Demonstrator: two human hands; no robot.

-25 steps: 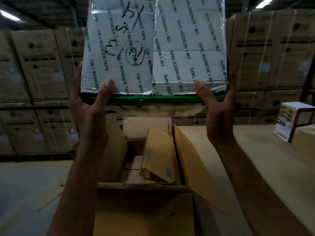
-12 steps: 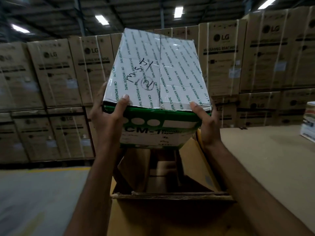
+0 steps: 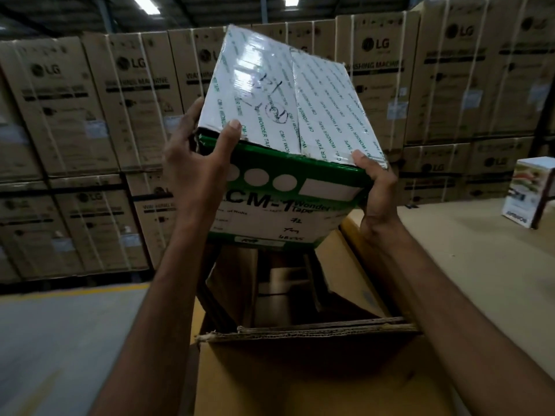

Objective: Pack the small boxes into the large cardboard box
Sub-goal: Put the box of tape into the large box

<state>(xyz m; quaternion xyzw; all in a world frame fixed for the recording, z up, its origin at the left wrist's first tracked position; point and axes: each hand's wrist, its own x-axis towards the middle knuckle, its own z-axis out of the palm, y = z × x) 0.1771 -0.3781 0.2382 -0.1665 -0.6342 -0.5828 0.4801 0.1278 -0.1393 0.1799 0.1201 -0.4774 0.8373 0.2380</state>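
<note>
Both our hands were clamped on the tape box (image 3: pixel 288 145), one at each lower corner: our left hand (image 3: pixel 198 172) wrapped the near left corner with its thumb pressed on the taped white top, and our right hand (image 3: pixel 375 187) cupped the right corner with its thumb hooked over the top edge. We held the box in the air, tilted so that its top leaned toward us and its green printed side faced down and forward. It hung right above the mouth of the big carton (image 3: pixel 306 331), clear of it, with the carton's flaps (image 3: pixel 360 265) standing up around the opening. Inside the carton we could make out some brown shapes, too dim for us to tell what they were. By our reckoning this was the lowering step: the box was over the opening but not yet in. The next move would call for levelling the box, lining its edges up with the gap between the flaps, and easing it down without catching a flap or trapping our fingers against the wall.
</note>
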